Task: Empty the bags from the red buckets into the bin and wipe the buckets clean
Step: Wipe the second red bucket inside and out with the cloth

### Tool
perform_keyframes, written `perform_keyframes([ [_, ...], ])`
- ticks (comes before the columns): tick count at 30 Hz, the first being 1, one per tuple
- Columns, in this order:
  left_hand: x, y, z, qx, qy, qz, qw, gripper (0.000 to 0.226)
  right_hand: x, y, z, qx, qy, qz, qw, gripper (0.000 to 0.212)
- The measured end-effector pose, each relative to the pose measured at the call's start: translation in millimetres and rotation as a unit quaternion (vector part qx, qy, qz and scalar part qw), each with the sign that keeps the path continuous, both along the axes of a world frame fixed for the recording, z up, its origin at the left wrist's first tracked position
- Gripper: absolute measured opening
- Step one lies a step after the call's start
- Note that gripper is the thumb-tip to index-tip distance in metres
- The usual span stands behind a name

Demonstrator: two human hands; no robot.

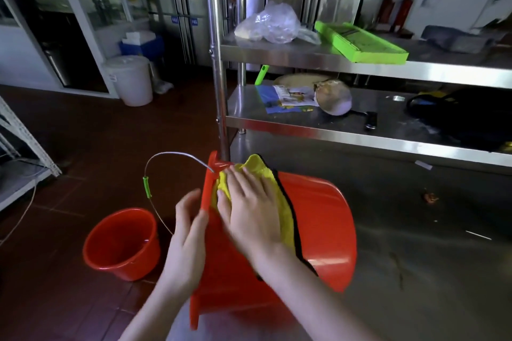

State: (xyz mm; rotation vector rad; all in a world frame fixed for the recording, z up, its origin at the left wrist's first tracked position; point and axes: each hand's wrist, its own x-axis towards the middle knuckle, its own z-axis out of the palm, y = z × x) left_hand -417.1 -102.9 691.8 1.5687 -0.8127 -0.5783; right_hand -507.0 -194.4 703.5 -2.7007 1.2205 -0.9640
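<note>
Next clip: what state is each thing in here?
Table bucket: on its side, handle swung out.
Yellow cloth: pressed on that bucket's wall.
Right hand: flat on the cloth.
Left hand: holds the bucket's rim.
Floor bucket: upright, no bag inside.
White pail: upright, lid on.

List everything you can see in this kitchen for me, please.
Tipped red bucket: 1, red, on its side on the steel table.
Upright red bucket: 1, red, floor at left.
Cloth: 1, yellow with black edge, draped on the tipped bucket.
Wire handle: 1, steel with green grip, on the tipped bucket's rim.
Shelf rack: 1, steel, behind the table.
Plastic bag: 1, clear, upper shelf.
Flat board: 1, bright green, upper shelf.
Lidded pail: 1, white, floor at back left.
Fire extinguishers: 2, red, back wall at right.
Left hand: 1, grips the tipped bucket's rim.
Right hand: 1, presses flat on the cloth.
</note>
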Motion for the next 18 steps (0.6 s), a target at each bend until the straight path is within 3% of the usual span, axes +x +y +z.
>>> perform_keyframes([
  [2,13,-27,17,0.041,0.053,0.037,0.997,0.059,-6,22,-15,-0.019,0.005,0.011,1.0,0.048],
  [4,17,-45,30,0.102,0.044,0.084,0.99,0.066,-11,37,-28,-0.037,-0.001,0.042,0.998,0.049],
  [7,11,-41,32,0.105,-0.023,0.122,0.987,0.039,-26,31,-32,-0.056,-0.011,0.083,0.995,0.048],
  [10,5,-25,25,0.096,-0.067,0.115,0.986,0.035,-52,1,-27,-0.032,-0.029,0.01,0.999,0.046],
  [12,1,-17,24,0.091,-0.069,0.099,0.988,0.04,-74,-36,-20,0.036,-0.011,-0.113,0.993,0.044],
  [15,-7,-6,25,0.079,-0.063,0.084,0.991,0.046,-91,-93,5,0.257,0.067,-0.227,0.937,0.042],
  [16,-9,-3,24,0.072,-0.063,0.085,0.992,0.045,-86,-104,13,0.306,0.086,-0.226,0.921,0.043],
  [18,-10,-1,25,0.06,-0.065,0.091,0.992,0.041,-57,-107,20,0.313,0.115,-0.166,0.928,0.044],
])
